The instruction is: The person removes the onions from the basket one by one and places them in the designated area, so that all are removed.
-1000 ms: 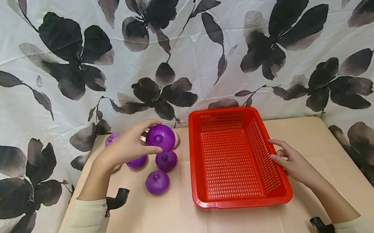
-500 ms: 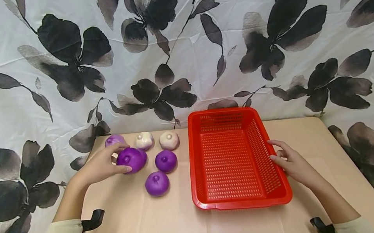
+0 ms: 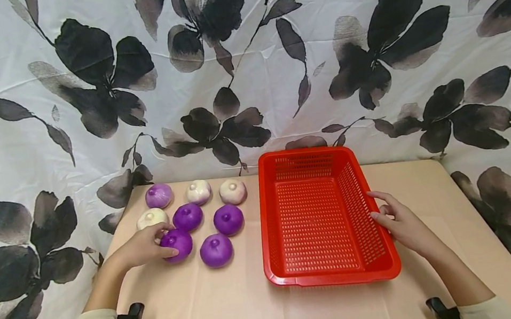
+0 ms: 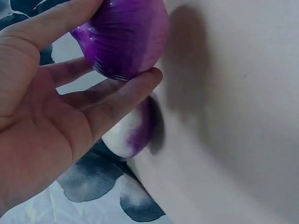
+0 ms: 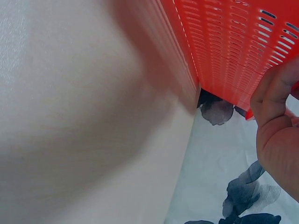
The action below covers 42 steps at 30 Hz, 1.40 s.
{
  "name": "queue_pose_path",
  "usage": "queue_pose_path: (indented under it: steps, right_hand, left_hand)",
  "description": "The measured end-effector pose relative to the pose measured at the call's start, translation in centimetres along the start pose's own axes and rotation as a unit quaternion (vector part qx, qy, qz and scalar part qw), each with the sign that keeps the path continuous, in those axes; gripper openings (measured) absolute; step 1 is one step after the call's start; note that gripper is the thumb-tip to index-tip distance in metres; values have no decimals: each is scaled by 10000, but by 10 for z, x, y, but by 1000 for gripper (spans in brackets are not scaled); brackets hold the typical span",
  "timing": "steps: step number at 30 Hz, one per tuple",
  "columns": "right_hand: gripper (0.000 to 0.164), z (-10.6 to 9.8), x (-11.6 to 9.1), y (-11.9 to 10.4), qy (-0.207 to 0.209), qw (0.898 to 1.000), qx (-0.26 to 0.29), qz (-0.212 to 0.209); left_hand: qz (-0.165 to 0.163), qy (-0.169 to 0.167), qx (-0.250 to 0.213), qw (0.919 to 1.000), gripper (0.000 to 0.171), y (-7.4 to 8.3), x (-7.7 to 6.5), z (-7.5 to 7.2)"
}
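Note:
My left hand (image 3: 143,246) holds a purple onion (image 3: 177,245) between thumb and fingers at the near left of a group of onions. In the left wrist view that onion (image 4: 128,37) sits at the fingertips, its shadow beside it on the table. Just behind the hand is a white onion (image 3: 152,218), partly covered by it. Purple onions stand close by, one (image 3: 188,217) behind and another (image 3: 216,250) to the right. My right hand (image 3: 402,223) grips the right rim of a red plastic basket (image 3: 265,233), thumb and fingers at its edge.
Farther back are a light purple onion (image 3: 159,196) and two whitish ones, the right one (image 3: 233,191) nearer the basket. A purple onion (image 3: 228,220) stands left of the basket. A flower-printed cloth (image 3: 275,87) hangs behind the table (image 3: 237,313).
My left hand has carried the purple onion left and toward me, from above the back onions to the near left of the group. The right hand and basket stay in place.

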State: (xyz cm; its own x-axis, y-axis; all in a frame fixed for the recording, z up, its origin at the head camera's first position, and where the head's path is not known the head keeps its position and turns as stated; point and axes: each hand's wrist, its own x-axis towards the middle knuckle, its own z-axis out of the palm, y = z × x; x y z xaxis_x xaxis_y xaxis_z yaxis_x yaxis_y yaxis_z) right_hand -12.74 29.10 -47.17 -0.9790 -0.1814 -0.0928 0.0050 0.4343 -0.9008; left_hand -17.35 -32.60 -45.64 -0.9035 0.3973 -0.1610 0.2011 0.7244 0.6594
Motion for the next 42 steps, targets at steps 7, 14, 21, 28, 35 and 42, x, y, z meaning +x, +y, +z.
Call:
queue_pose_path:
  steps: [7,14,21,28,35,42]
  right_hand:
    - [61,0,0,0,-40,10000,46,2]
    - [61,0,1,-1,-28,10000,2,46]
    - [59,0,1,-3,-28,10000,-16,-88]
    - [61,-1,1,-3,-13,10000,16,55]
    - [61,-1,1,-2,-12,10000,20,52]
    - [59,-1,0,0,28,9999,-131,43]
  left_hand:
    - [-270,-166,-177,9993,56,-6,0,9]
    - [-479,-149,-271,9984,66,-6,-3,13]
    - [-480,-93,-153,9987,70,0,-8,14]
    - [-571,-50,-99,9983,73,0,-10,14]
    - [-678,8,-6,9977,74,2,-12,13]
    - [-525,239,458,9973,70,9,-18,7]
